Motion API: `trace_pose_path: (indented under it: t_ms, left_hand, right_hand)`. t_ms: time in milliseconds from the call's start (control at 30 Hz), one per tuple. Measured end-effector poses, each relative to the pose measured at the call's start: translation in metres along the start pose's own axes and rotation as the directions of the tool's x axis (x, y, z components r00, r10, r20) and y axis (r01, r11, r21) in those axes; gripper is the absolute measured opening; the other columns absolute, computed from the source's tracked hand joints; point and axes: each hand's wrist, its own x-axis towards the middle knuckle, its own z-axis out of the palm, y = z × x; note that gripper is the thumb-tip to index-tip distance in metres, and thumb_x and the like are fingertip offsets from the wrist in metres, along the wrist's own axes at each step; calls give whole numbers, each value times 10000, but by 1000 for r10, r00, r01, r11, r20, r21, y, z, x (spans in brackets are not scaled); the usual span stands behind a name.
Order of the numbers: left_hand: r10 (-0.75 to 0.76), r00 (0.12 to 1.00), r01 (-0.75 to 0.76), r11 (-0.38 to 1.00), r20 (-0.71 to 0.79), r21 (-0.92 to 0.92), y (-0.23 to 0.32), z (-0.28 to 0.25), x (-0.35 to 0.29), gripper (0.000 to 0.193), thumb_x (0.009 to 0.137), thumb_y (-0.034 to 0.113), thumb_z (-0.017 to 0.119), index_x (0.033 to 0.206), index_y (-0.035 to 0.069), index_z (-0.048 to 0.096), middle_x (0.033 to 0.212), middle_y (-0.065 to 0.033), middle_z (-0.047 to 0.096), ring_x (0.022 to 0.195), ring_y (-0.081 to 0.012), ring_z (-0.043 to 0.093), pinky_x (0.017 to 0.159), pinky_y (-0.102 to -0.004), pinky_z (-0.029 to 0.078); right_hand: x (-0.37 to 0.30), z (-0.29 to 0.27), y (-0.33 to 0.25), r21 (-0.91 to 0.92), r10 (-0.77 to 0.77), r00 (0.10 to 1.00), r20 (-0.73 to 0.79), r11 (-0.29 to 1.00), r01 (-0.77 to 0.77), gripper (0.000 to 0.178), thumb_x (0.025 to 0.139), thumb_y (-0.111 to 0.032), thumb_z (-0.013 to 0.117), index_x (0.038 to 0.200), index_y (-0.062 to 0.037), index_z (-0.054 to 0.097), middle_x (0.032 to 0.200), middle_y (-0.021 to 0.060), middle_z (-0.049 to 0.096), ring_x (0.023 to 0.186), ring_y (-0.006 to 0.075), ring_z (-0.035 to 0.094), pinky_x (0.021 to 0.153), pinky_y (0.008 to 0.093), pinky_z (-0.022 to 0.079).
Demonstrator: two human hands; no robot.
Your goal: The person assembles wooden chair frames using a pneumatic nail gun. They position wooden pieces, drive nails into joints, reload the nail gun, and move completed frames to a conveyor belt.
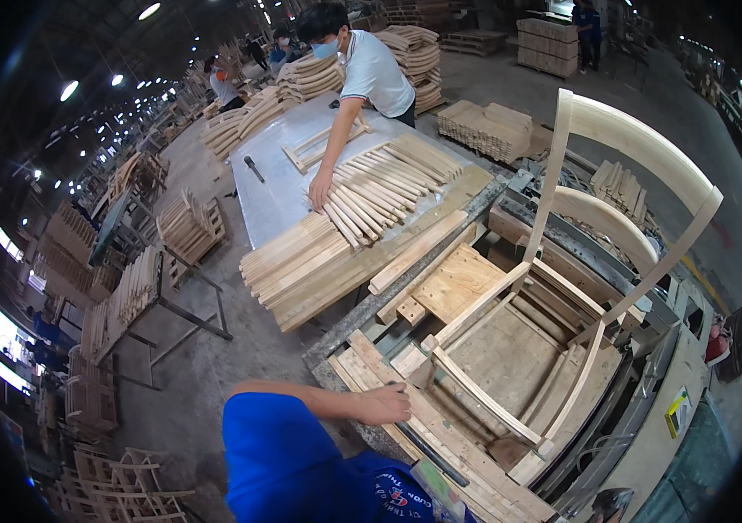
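Observation:
My left hand rests at the near edge of the wooden work fixture, its fingers curled closed. A small dark bit shows by the fingertips, but what they hold, if anything, I cannot make out. Just below the hand, a long dark bar runs along the light wooden rails. To the right, a pale wooden chair frame stands in the fixture, its curved backrest rising at the far right. The seat opening has no panel in it. My right hand is not in view.
Across the bench, a co-worker reaches over a table toward loose wooden spindles. Flat wooden slats lie beside them. A dark-handled tool and an assembled small frame lie there too. Stacked parts stand behind.

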Motion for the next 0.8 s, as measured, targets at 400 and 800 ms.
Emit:
trace_pose_path:
  t_ms: [400,800]
  left_hand:
    - [-213,977,211,921,29,-327,13,-30,68,370,943,358,672,1190,82,684,1067,-117,720,1096,-289,661,1079,-469,404]
    - [-32,986,21,-951,165,-307,141,-38,305,367,1029,369,639,1241,71,603,1065,-51,703,864,-179,721,803,-375,623]
  right_hand:
    - [22,-70,-171,427,273,962,-2,870,-246,316,1063,-400,559,1075,-86,588,713,-18,521,564,85,519,498,256,430]
    - [144,27,-369,87,279,665,693,883,-461,372,1067,-336,554,1113,29,607,873,107,681,653,176,676,578,340,583]
